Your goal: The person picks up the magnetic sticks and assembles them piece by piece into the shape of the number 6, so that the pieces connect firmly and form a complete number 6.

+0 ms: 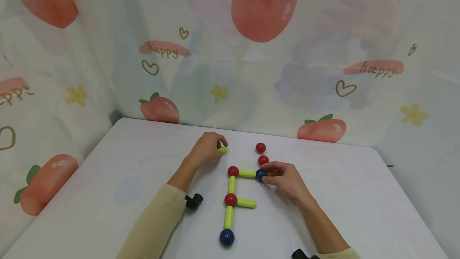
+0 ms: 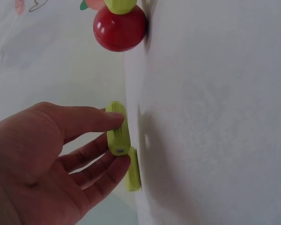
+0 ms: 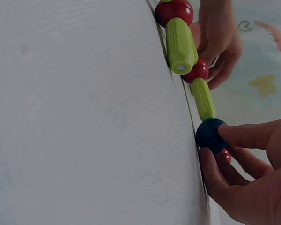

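On the white table [image 1: 363, 195] I see the far blue ball [image 1: 260, 174], joined to a lime-green rod [image 1: 248, 174], between the thumb and fingers of the right hand [image 1: 286, 178], which grips it. Another ribbed rod [image 2: 117, 132] sits at the fingertips of the left hand [image 1: 207, 147], narrowly pinched, near the red corner ball [image 1: 233, 171].

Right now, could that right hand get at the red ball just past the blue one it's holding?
Probably yes: the red ball lies close to the right hand with nothing visible between them, though the hand would likely have to release the blue ball first.
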`<state>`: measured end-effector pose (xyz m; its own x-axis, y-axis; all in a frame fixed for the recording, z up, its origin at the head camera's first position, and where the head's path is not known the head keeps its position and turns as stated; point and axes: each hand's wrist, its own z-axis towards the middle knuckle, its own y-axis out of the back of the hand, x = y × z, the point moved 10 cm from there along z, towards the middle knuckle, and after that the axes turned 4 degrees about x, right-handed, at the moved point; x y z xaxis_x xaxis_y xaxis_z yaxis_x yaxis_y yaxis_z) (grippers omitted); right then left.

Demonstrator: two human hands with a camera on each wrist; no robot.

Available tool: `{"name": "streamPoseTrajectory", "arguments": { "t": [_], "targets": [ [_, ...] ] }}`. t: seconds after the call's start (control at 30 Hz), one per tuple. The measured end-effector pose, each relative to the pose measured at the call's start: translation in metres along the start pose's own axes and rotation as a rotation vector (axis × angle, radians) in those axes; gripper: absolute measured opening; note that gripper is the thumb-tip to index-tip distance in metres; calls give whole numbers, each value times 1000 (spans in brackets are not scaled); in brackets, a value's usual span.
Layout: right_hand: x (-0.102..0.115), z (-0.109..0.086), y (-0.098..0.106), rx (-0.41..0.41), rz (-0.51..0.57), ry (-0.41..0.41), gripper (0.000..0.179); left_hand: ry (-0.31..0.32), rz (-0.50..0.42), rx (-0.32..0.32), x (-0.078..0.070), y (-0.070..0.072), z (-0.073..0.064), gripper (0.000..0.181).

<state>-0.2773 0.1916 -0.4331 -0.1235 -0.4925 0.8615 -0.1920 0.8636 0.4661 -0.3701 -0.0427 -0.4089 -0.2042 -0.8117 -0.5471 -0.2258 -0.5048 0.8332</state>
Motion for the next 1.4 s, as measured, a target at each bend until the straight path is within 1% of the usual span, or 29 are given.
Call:
{"name": "streamPoseTrajectory", "arguments": {
  "t": [0.17, 0.43, 0.67, 0.87, 1.1, 1.27, 1.4],
  "targets": [
    [-1, 0, 0, 1, -4, -3, 31, -27, 16, 55, -9, -3, -8, 24],
    [-2, 1, 1, 1, -4, -2, 31, -114, 21, 118, -29, -4, -21, 23],
    [1, 0, -1, 13, -3, 10, 35, -133, 0, 173, -42, -8, -35, 20],
    [-1, 1, 0, 5, -2, -9, 32, -189, -13, 225, -57, -10, -50, 19],
    [1, -1, -1, 13, 4, 6, 32, -226, -24, 283, -70, -18, -66, 23],
    [3, -2, 0, 11, 7, 16, 32, -287, -17, 326, -85, -27, -76, 23],
    [3, -2, 0, 12, 14, 27, 33, -315, -20, 374, -93, -34, -84, 21]
  ]
}}
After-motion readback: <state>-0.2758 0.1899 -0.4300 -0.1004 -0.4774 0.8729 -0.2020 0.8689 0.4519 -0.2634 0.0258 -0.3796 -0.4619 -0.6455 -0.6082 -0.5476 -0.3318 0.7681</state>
